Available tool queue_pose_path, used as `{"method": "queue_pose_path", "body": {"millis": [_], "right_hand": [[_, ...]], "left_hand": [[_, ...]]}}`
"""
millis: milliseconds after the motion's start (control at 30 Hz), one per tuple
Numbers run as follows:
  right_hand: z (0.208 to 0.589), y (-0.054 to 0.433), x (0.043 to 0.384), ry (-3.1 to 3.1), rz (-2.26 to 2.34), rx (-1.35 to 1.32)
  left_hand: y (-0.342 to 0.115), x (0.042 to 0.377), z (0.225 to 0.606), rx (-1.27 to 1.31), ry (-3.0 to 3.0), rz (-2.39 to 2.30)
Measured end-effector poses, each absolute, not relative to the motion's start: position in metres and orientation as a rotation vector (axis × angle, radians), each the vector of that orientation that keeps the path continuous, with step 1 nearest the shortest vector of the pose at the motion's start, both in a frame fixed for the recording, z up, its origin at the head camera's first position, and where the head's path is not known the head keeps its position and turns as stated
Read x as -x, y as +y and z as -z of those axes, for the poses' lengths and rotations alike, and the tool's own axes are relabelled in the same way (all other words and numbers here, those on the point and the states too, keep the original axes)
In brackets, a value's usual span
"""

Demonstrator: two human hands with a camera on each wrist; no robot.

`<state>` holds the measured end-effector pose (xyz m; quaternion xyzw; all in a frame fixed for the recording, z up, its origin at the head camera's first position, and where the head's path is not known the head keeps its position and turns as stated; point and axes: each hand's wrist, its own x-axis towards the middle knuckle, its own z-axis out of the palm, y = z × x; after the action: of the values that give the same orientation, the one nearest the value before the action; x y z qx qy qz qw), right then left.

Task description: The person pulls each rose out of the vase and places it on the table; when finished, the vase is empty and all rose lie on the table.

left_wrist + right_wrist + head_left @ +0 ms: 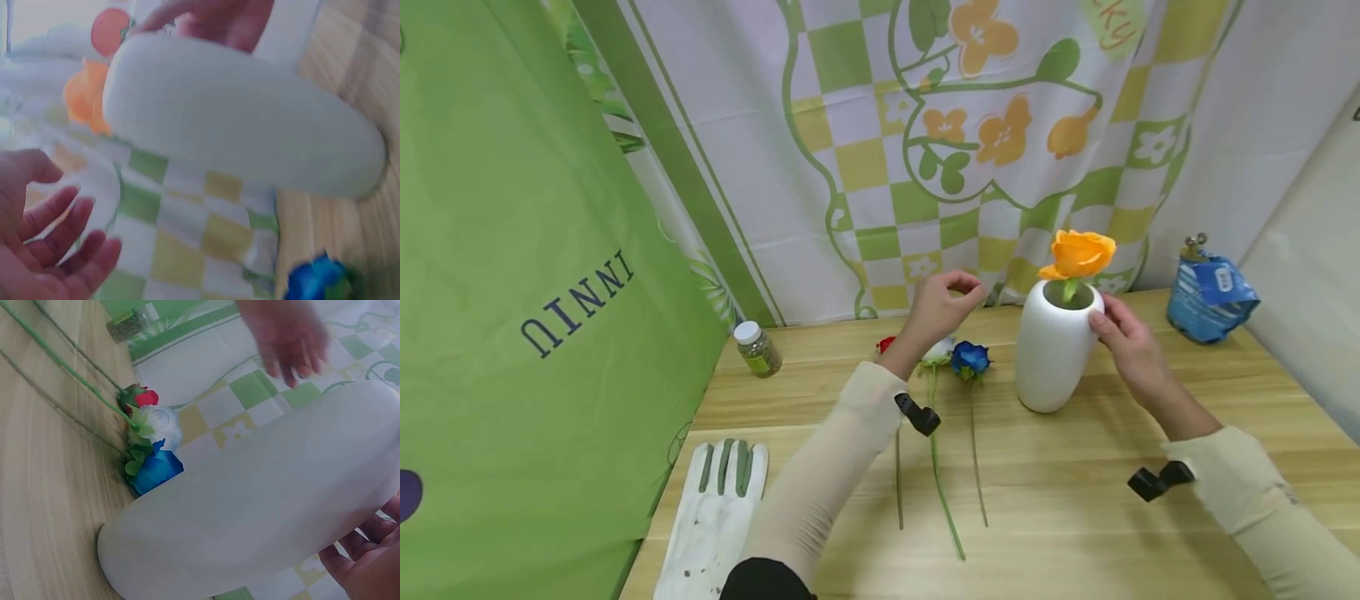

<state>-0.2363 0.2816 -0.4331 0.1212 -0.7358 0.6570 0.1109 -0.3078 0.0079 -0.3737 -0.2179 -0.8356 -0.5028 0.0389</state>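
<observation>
A white vase (1051, 358) stands upright on the wooden table, with an orange rose (1081, 253) rising out of its mouth. My right hand (1131, 350) holds the vase's right side near the rim, thumb in front and fingers toward the back. Left of the vase, my left hand (943, 304) hovers in the air with loosely bent fingers and nothing in them. Below it on the table lie a blue rose (972, 359), a white rose (159, 427) and a red rose (146, 398), stems toward me. My left forearm partly covers the red one.
A small jar with a white lid (758, 348) stands at the back left. White work gloves (715, 517) lie at the left front. On the back right sits a blue bag (1212, 300) with a clip on top. A patterned curtain (880, 167) hangs behind the table (1075, 517).
</observation>
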Motion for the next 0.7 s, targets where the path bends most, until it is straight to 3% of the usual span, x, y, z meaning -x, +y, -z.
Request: {"method": "queue_pose_path", "body": {"millis": [333,700], "right_hand": [[0.432,0.282,0.235,-2.14,-1.959,-0.361],[0.43,0.28,0.236,-2.161,-1.967,-0.392]], "left_hand": [[0.074,0.311,0.342,0.624,-2.847,1.298],[0.097,0.318,0.341,0.67,-2.917,1.227]]}}
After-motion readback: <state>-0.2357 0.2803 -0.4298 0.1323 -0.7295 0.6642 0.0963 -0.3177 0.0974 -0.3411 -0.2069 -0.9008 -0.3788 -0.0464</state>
